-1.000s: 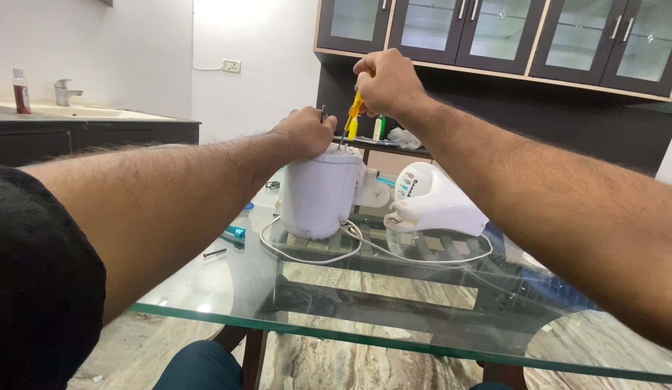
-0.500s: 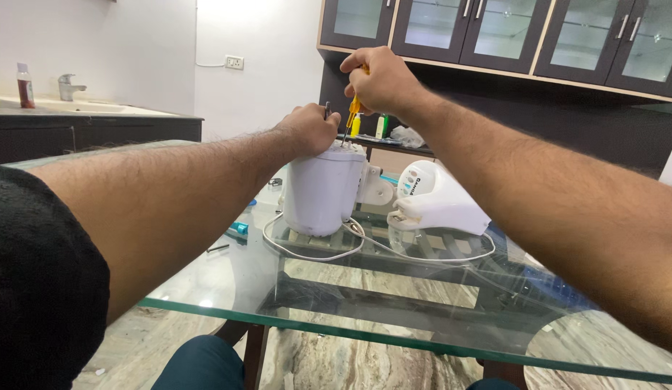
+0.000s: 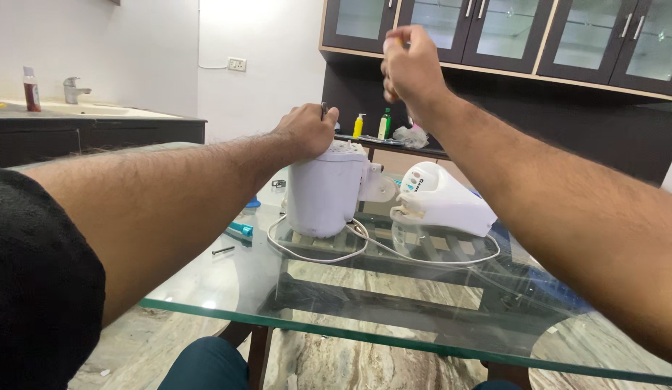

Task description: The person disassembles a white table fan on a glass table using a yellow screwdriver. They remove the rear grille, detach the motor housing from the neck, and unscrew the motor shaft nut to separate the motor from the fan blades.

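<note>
While the left hand presses closed on top of a white appliance body near the glass table's far edge, the right hand hovers above, fisted, contents unclear. Rigid, smooth plastic, likely light; grip its sides.

left hand fisted low, right hand raised

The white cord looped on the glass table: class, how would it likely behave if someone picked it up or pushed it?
The white cord lies in loose curves on the glass table, so it is probably floppy and would sag when lifted. It seems to run under the white appliance that the left hand rests on, so pulling might tug that. Being thin, it looks light and should slide easily on smooth glass.
</note>
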